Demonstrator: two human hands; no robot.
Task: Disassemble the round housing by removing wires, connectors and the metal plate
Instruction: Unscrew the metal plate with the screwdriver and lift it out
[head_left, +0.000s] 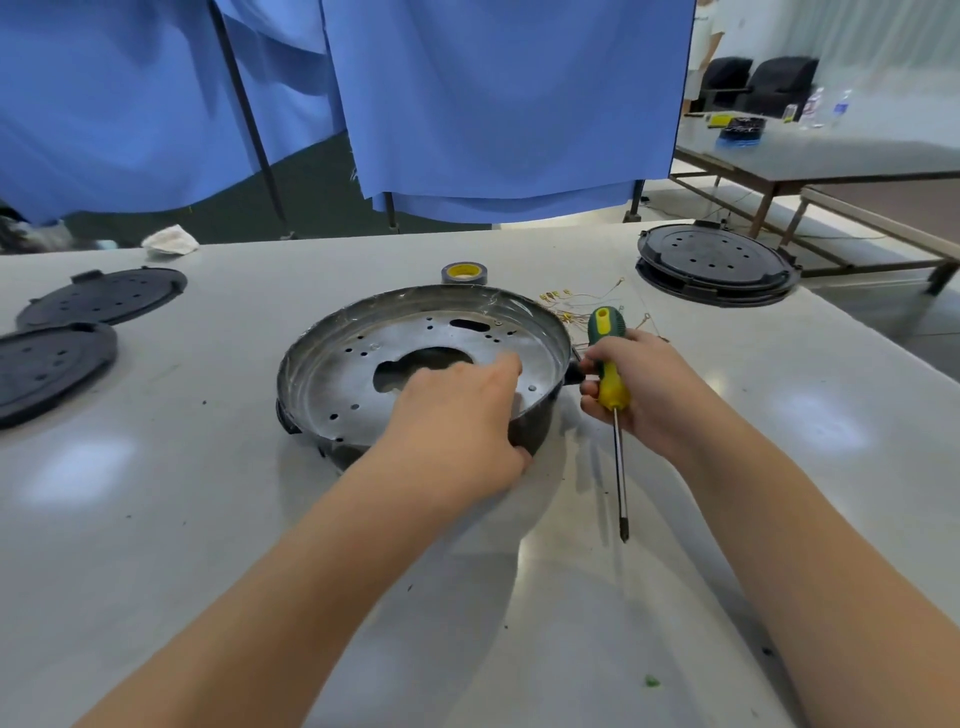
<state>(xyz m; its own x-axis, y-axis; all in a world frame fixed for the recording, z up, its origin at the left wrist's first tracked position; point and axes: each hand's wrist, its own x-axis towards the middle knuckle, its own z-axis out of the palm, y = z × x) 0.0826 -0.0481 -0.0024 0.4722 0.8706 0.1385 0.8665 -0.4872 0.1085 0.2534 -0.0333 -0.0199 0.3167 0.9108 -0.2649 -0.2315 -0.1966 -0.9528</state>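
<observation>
The bench (727, 467) was a big pale slab, and the round housing (311, 374) sat about mid-bench, a bit toward the far edge, open side up. Inside it the metal plate (363, 358) lay flat on the floor of the shell, full of small holes with one big irregular cutout in the middle, and I couldn't spot any screws left in it, though that's a guess given the blur.

The left hand (457, 410) was draped over the near-right rim, thumb outside on the wall, fingers (501, 364) curled loosely down onto the plate by the cutout, more resting than clamped. The right hand (644, 384) was just off the housing's right side, closed around the green-and-yellow screwdriver (609, 358), shaft pointing back toward the near edge, tip clear of everything.

The wires (576, 301) were already in a loose heap on the bench behind the right hand, with a roll of tape (464, 272) at the far side.

My take for the plate: hook a fingertip in that cutout and lift evenly while the thumb pins the rim. If it stuck, slip the driver tip under the edge and lever gently. Sheet edges looked sharp, so go slow.
</observation>
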